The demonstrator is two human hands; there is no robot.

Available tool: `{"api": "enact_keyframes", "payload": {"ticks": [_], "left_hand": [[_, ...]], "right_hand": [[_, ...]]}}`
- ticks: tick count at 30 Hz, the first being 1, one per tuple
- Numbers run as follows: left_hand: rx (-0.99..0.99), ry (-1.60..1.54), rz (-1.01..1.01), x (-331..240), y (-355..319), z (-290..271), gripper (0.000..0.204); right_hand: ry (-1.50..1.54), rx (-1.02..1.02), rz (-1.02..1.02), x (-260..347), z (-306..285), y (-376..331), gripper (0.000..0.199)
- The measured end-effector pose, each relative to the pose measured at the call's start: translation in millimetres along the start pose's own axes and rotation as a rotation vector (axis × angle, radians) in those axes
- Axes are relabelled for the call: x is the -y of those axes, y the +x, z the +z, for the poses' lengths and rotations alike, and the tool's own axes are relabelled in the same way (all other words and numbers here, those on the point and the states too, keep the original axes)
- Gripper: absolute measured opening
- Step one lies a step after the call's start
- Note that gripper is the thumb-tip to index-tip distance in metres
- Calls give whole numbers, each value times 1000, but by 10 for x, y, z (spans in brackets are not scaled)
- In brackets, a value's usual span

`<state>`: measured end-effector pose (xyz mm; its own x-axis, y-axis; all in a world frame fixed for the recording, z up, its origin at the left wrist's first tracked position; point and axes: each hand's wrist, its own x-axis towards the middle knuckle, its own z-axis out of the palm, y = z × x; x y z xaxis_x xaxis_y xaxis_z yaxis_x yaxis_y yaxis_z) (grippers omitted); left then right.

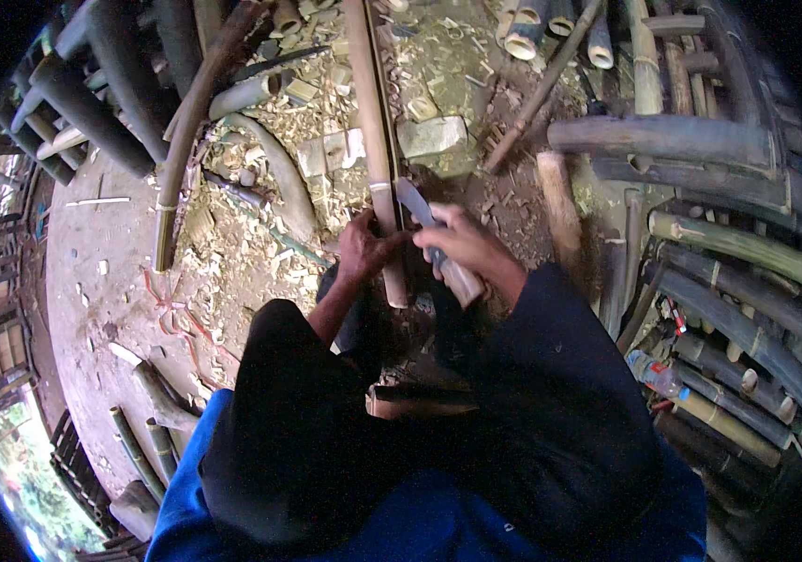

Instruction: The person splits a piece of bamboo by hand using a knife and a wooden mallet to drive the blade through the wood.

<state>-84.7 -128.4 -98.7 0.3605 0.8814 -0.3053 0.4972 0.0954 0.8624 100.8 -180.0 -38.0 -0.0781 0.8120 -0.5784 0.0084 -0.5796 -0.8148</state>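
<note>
A long split bamboo piece (370,112) runs from the far edge down between my knees. My left hand (363,251) is closed around its near part, thumb lying across it. In my right hand (472,245) is a broad-bladed knife (412,200) with a pale wooden handle (460,281). The blade points up and to the left, its tip at the right edge of the bamboo, close to a node. Whether the edge touches the bamboo I cannot tell. Beneath the bamboo lies a pale flat block (434,138), crossing it sideways.
Wood shavings (260,225) cover the ground ahead. A dark pole (181,159) and a curved log (281,178) lie to the left. Stacked bamboo poles (738,244) and a plastic bottle (656,377) are at my right. An orange-red strap (171,314) lies on the floor at left.
</note>
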Motion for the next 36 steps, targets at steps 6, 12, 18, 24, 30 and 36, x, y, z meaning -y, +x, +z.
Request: {"api": "enact_keyframes", "payload": {"ticks": [6,12,18,24,30,36], "left_hand": [[200,-258,34,257,50,-193,49],[245,-182,-57,280,102,-143,63],[291,-515,38,194,33,-248,62],[122,-445,177,-320,70,-406,82],[20,-712,472,-1747,740,-1955,94],[152,-628,651,-2535,594,-2003,51]], "right_hand": [[-308,-64,-260,81,212,-39,39],[-114,-200,-339,131,183,484,29],[-137,-412,-343,275,23,-100,27],[105,-453,-262,47,-346,-747,29],[45,-400,-425,338,-671,-1019,30],[-304,-367,-540,1690,-844,-1837,32]]}}
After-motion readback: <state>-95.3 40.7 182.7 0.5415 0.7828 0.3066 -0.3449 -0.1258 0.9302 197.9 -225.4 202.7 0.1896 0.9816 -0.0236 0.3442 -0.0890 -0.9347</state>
